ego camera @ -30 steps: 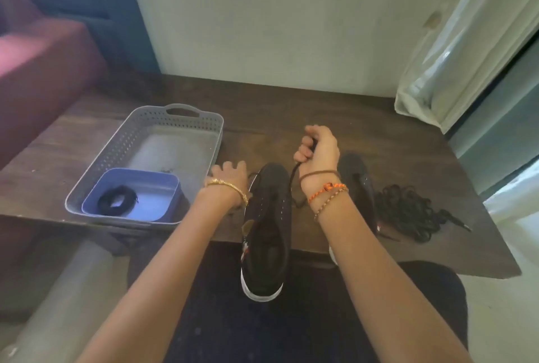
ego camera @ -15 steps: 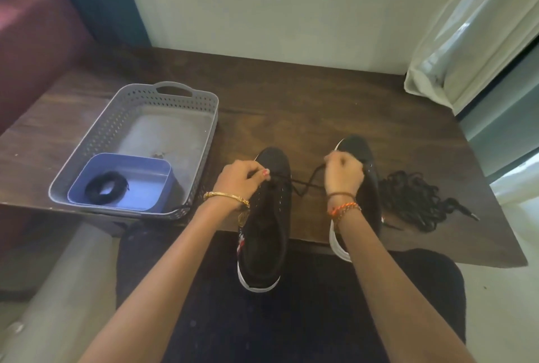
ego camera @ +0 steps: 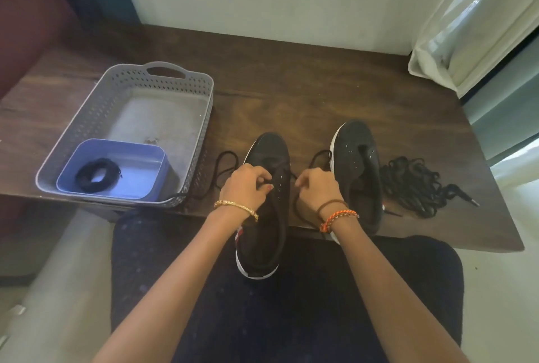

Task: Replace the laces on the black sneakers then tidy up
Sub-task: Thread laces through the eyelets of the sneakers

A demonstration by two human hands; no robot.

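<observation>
A person seated at a dark wooden surface (ego camera: 291, 94) works on the nearer black sneaker (ego camera: 267, 211), whose heel overhangs the near edge above the lap. The left hand (ego camera: 246, 184) and right hand (ego camera: 316, 187) each have fingers curled round a black lace (ego camera: 224, 167) at the shoe's eyelets, one end looping out to either side (the exact pinch is hidden by the knuckles). A second black sneaker (ego camera: 358, 170), unlaced, stands just to the right. Beyond it lies a tangled pile of black laces (ego camera: 414, 184). At left, a grey perforated basket (ego camera: 87, 117) holds a blue container (ego camera: 137, 184) with a coiled black lace (ego camera: 97, 174) inside.
</observation>
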